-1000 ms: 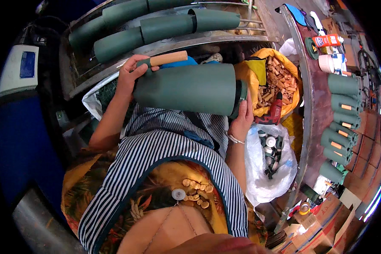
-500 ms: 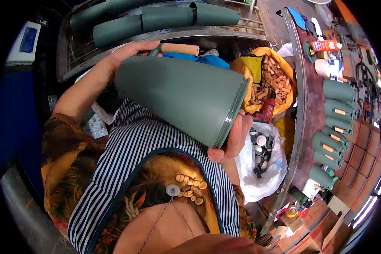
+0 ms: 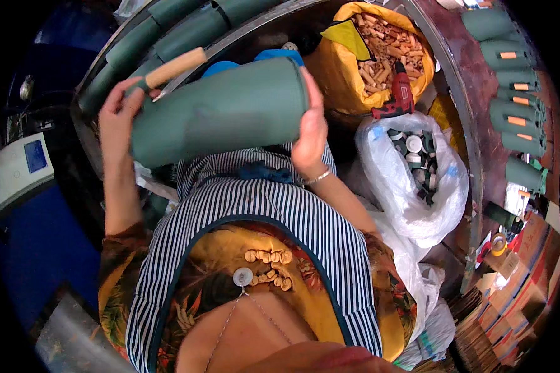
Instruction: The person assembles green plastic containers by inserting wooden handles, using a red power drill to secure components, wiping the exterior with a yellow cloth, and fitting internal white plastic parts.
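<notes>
your two hands stand at either end of one large green cylinder (image 3: 221,109), which lies on its side between them, in front of your striped apron (image 3: 280,208). its long axis runs from your left hand (image 3: 119,105) across to your right hand (image 3: 311,127), with the right-hand end tipped a little farther from your body.

the right hand is the nearer one to the wall: it holds that end, palm and fingers laid along the rim, though you cannot tell from here whether the fingertips hook inside.

your left hand is closed on the dark base of a pale wooden peg (image 3: 175,67), just beside the cylinder's other end; whether it also bears on the wall there is unclear. the peg points from that hand toward your right, nearly in line with the cylinder's axis and along its far side.

beyond your left hand lie other green tubes (image 3: 190,34). past your right hand are a yellow bag (image 3: 333,78) of short wooden pieces, a red drill (image 3: 401,93) and a clear plastic bag (image 3: 442,214) of small parts; farther right, a tabletop (image 3: 470,102) carries a row of similar tubes.
</notes>
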`<action>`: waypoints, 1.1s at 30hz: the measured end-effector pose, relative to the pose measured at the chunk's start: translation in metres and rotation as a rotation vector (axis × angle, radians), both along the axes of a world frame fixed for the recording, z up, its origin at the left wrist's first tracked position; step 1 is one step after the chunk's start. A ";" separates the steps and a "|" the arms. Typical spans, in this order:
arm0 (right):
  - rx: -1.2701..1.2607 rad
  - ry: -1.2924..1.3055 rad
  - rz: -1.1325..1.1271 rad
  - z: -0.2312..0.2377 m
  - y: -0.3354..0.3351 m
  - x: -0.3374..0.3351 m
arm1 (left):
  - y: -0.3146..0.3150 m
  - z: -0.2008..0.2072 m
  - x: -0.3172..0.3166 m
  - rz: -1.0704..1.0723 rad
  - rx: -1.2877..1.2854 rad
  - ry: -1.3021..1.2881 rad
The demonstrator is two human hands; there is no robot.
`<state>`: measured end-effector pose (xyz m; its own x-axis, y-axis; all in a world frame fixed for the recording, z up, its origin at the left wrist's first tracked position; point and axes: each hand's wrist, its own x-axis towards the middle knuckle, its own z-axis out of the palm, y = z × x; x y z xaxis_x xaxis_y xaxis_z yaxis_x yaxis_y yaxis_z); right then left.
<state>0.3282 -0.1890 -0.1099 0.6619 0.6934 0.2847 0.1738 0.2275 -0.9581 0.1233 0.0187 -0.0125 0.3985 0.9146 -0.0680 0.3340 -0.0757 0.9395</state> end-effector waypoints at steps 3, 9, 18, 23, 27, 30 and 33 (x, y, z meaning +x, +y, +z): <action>-0.070 0.515 0.132 -0.008 0.008 0.031 | -0.052 0.035 0.006 -0.778 1.087 0.353; 0.022 0.436 -0.046 -0.015 -0.002 0.004 | -0.029 0.037 0.038 -0.366 0.525 0.107; -0.131 -0.241 0.076 0.024 -0.046 0.077 | -0.047 0.084 0.172 -1.409 1.232 -0.057; -0.189 -0.223 -0.318 0.075 -0.067 0.127 | -0.089 0.093 0.250 -1.110 1.607 -0.410; 0.048 -0.158 -0.762 0.068 -0.127 0.239 | -0.047 0.023 0.251 -1.075 1.137 0.039; 0.054 -0.219 -0.973 0.067 -0.157 0.330 | 0.007 -0.087 0.173 -0.945 1.007 0.732; -0.013 -0.192 -1.075 0.063 -0.158 0.406 | 0.008 -0.154 0.089 -0.726 0.753 0.955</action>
